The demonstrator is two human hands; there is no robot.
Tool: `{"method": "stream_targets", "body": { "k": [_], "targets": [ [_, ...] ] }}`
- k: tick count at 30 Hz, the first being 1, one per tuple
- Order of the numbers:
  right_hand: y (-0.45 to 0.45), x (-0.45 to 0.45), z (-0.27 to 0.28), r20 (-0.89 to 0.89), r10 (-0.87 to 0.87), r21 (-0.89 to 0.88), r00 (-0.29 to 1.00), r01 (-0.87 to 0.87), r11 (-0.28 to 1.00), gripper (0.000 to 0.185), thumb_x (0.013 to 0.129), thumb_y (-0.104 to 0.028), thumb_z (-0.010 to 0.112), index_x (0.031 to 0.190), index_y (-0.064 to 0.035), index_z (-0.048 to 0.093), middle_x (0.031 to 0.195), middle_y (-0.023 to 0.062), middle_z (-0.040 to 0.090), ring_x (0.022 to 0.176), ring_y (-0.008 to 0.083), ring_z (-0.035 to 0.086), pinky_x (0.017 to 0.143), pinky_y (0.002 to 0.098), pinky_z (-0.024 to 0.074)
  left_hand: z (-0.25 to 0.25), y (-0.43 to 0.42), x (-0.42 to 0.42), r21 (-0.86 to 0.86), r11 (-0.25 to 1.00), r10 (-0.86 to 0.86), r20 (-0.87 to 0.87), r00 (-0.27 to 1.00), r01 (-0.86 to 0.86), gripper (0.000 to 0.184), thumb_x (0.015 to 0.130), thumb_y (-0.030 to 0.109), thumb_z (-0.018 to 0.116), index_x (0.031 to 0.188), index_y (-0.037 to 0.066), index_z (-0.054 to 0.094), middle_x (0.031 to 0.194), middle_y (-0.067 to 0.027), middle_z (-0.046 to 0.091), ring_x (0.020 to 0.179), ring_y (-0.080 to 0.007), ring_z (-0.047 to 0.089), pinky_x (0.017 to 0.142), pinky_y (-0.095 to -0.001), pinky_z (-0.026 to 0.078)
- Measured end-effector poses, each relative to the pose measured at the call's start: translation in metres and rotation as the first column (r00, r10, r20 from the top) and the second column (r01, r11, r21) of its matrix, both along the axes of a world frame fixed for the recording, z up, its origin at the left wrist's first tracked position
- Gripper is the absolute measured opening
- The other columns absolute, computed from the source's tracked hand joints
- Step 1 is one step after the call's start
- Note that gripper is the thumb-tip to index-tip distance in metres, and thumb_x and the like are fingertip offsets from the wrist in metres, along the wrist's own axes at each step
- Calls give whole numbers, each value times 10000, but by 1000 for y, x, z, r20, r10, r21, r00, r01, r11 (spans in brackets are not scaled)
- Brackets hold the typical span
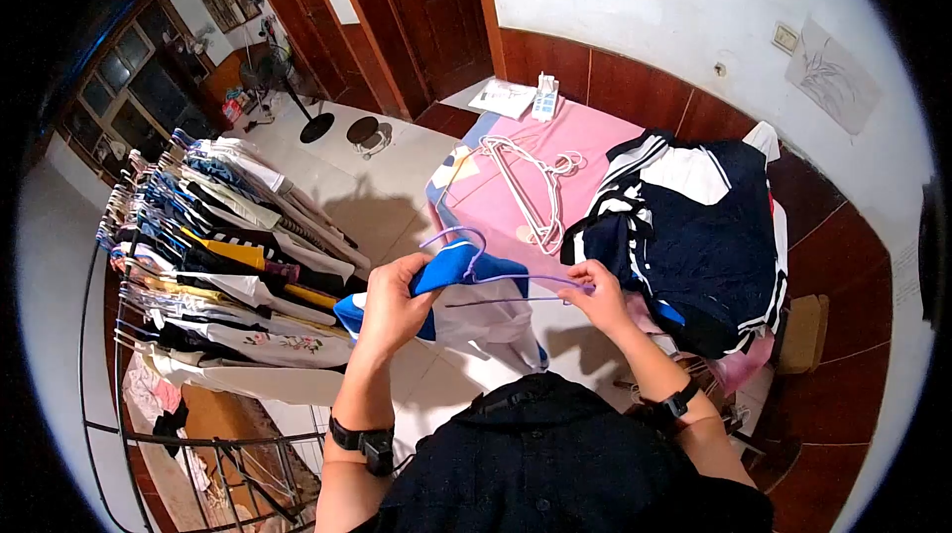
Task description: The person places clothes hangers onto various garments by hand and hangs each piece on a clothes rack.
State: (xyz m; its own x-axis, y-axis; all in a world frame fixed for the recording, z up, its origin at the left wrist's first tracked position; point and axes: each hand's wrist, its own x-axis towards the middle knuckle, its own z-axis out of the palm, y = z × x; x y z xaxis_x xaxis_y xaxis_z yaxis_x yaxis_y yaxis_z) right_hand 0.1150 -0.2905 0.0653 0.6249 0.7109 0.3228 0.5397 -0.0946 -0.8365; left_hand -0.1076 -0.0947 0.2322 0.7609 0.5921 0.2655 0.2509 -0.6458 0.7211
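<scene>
A blue and white garment (486,320) hangs in front of me, its blue part gathered at the top. My left hand (395,300) is closed on the blue cloth. A purple clothes hanger (516,278) sits partly inside the garment, with its hook standing up near the left hand. Its right end sticks out of the cloth, and my right hand (592,297) pinches that end. The lower part of the garment drops toward the floor, and my body hides some of it.
At left a rack (117,335) carries many hung clothes. On the right, a table with a pink cloth (585,141) bears white hangers (531,191), a white phone (544,97) and a pile of dark blue and white clothes (694,226). A stool (363,130) stands farther back.
</scene>
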Motion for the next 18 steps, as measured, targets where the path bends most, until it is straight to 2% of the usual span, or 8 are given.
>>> {"method": "stream_targets", "body": {
  "k": [2, 4, 7, 10, 11, 12, 14, 18],
  "targets": [
    [-1, 3, -33, -519, 183, 201, 835, -89, 976, 364, 717, -216, 818, 962, -44, 610, 942, 45, 610, 877, 141, 583, 775, 269, 470, 6, 0, -1, 39, 999, -23, -4, 1000, 23, 171, 751, 78, 713, 899, 3, 668, 696, -158, 616, 588, -178, 579, 592, -299, 459],
    [-5, -1, -32, -589, 261, 245, 765, -138, 960, 376, 708, -174, 824, 989, -56, 605, 1024, 27, 583, 938, 141, 555, 828, 277, 454, 11, -1, -4, 58, 998, -24, 0, 1000, 24, 188, 742, 67, 730, 911, 8, 672, 695, -132, 624, 608, -145, 580, 598, -291, 462],
    [-3, -11, -32, -341, 392, 187, 854, -347, 919, 332, 691, -91, 824, 967, -51, 644, 1118, 67, 559, 1041, 179, 550, 866, 301, 463, 22, -2, -13, -91, 996, 14, 14, 1000, -13, 205, 741, 13, 727, 939, 9, 675, 727, -77, 649, 661, -121, 590, 625, -267, 472],
    [17, -27, -18, -126, 398, 96, 909, -388, 917, 287, 685, -103, 830, 926, -59, 681, 1216, 103, 529, 1160, 228, 514, 932, 329, 448, 28, -9, -20, -52, 997, -56, 72, 996, 60, 204, 749, 21, 734, 942, 5, 670, 741, -81, 651, 672, -110, 586, 626, -260, 470],
    [27, -34, -10, -233, 432, 140, 871, -409, 902, 240, 696, -128, 824, 894, -74, 700, 1297, 136, 481, 1220, 276, 479, 995, 368, 418, 33, -18, -20, -73, 993, -89, 79, 993, 95, 230, 740, 26, 747, 954, 4, 666, 757, -82, 652, 680, -113, 591, 634, -261, 474],
    [37, -36, -17, -81, 479, 189, 874, -459, 868, 242, 702, -133, 814, 907, -73, 699, 1346, 153, 433, 1239, 279, 462, 1021, 377, 396, 39, -25, -21, -32, 993, -113, 61, 992, 115, 257, 724, 21, 756, 964, 8, 666, 769, -80, 652, 689, -121, 596, 644, -264, 478],
    [64, -48, -18, 154, 461, 209, 874, -485, 849, 252, 698, -127, 800, 921, -73, 696, 1253, 140, 504, 1192, 262, 497, 968, 369, 430, 40, -32, -24, -1, 989, -149, 102, 984, 150, 275, 712, 16, 764, 969, 9, 665, 781, -85, 651, 700, -116, 596, 655, -258, 477],
    [77, -71, -17, 50, 331, 109, 942, -335, 936, 225, 685, -63, 754, 899, -59, 686, 1099, 147, 580, 1049, 289, 555, 899, 414, 447, 37, -32, -38, -94, 991, -75, 232, 970, 99, 290, 697, 14, 783, 963, 5, 666, 786, -62, 648, 700, -101, 575, 664, -248, 471]
  ]
}}
